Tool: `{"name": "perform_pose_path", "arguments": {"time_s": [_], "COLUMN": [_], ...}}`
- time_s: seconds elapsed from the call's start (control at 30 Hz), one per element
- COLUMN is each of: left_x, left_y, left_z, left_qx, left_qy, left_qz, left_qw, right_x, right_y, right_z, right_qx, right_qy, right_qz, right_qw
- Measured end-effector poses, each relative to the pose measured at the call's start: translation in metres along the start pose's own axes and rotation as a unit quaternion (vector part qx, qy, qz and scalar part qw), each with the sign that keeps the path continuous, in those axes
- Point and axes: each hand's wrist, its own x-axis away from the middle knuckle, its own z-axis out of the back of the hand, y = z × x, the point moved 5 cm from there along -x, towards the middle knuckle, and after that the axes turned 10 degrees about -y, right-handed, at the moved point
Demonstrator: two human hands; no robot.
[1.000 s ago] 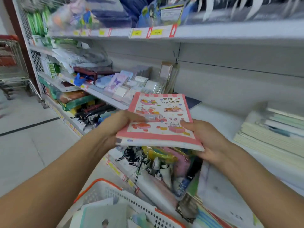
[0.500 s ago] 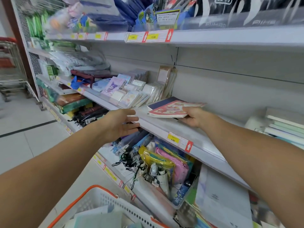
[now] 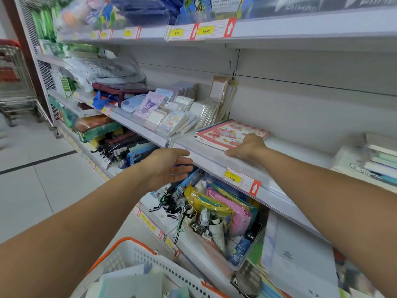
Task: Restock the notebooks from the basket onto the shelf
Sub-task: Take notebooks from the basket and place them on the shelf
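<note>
A single wide-angle view is given from head height, aimed forward and down along the white metal shop shelf (image 3: 217,157), which is seen close and obliquely. Both forearms are framed from behind; the white orange-rimmed plastic basket (image 3: 150,258) is cut by the lower edge.

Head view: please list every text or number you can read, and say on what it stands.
"6.00": yellow price tag on the middle shelf edge.
"10.00": yellow price tag on the top shelf edge.
Neighbouring yellow tag: blurred, perhaps "5.00".
Pink illustrated notebook cover print: too blurred to read.
</note>
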Motion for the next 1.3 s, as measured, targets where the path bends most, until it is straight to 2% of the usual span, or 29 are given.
{"name": "perform_pose_path", "arguments": {"time_s": [0.13, 0.27, 0.5, 0.6, 0.67, 0.7, 0.77, 0.8, 0.83, 0.87, 0.9, 0.93, 1.0, 1.03, 1.1, 1.17, 1.3], "left_x": [-0.006, -0.017, -0.02, -0.013, -0.005, -0.001, 0.009, 0.014, 0.019, 0.025, 0.033, 0.045, 0.08, 0.1, 0.133, 0.152, 0.164], "left_y": [-0.004, -0.011, -0.026, -0.036, -0.048, -0.055, -0.077, -0.091, -0.109, -0.13, -0.156, -0.185, -0.247, -0.278, -0.333, -0.367, -0.391], "left_z": [0.0, -0.005, -0.008, 0.003, 0.016, 0.024, 0.045, 0.057, 0.071, 0.084, 0.098, 0.112, 0.134, 0.142, 0.151, 0.15, 0.154], "left_qx": [0.016, 0.012, -0.003, -0.011, -0.012, -0.022, -0.057, -0.072, -0.078, -0.08, -0.099, -0.155, -0.277, -0.3, -0.276, -0.258, -0.273], "left_qy": [0.003, -0.009, -0.002, 0.012, 0.019, 0.023, 0.044, 0.061, 0.082, 0.108, 0.14, 0.174, 0.228, 0.245, 0.265, 0.242, 0.214], "left_qz": [0.01, 0.019, 0.034, 0.043, 0.054, 0.059, 0.072, 0.072, 0.074, 0.081, 0.098, 0.13, 0.212, 0.245, 0.306, 0.374, 0.406], "left_qw": [1.0, 1.0, 0.999, 0.999, 0.998, 0.998, 0.995, 0.993, 0.991, 0.988, 0.98, 0.964, 0.909, 0.889, 0.872, 0.857, 0.845], "right_x": [-0.001, 0.002, -0.008, -0.004, 0.01, 0.02, 0.055, 0.08, 0.109, 0.136, 0.158, 0.174, 0.201, 0.212, 0.23, 0.248, 0.269], "right_y": [0.0, -0.003, -0.008, -0.011, -0.02, -0.027, -0.048, -0.062, -0.074, -0.081, -0.082, -0.076, -0.046, -0.024, 0.023, 0.057, 0.08], "right_z": [-0.002, -0.003, -0.006, -0.006, -0.002, 0.002, 0.006, -0.001, -0.02, -0.051, -0.092, -0.142, -0.252, -0.297, -0.36, -0.398, -0.429], "right_qx": [-0.001, 0.014, -0.019, 0.006, 0.063, 0.1, 0.144, 0.124, 0.071, 0.001, -0.067, -0.111, -0.096, -0.079, -0.077, -0.101, -0.107], "right_qy": [0.089, 0.122, 0.078, 0.043, 0.038, 0.063, 0.194, 0.266, 0.3, 0.269, 0.178, 0.051, -0.215, -0.29, -0.327, -0.338, -0.316], "right_qz": [0.002, 0.0, -0.006, -0.005, -0.004, 0.003, 0.066, 0.146, 0.244, 0.322, 0.365, 0.358, 0.237, 0.165, 0.04, -0.047, -0.093], "right_qw": [0.996, 0.992, 0.997, 0.999, 0.997, 0.993, 0.968, 0.945, 0.92, 0.908, 0.912, 0.926, 0.943, 0.939, 0.941, 0.935, 0.938]}}
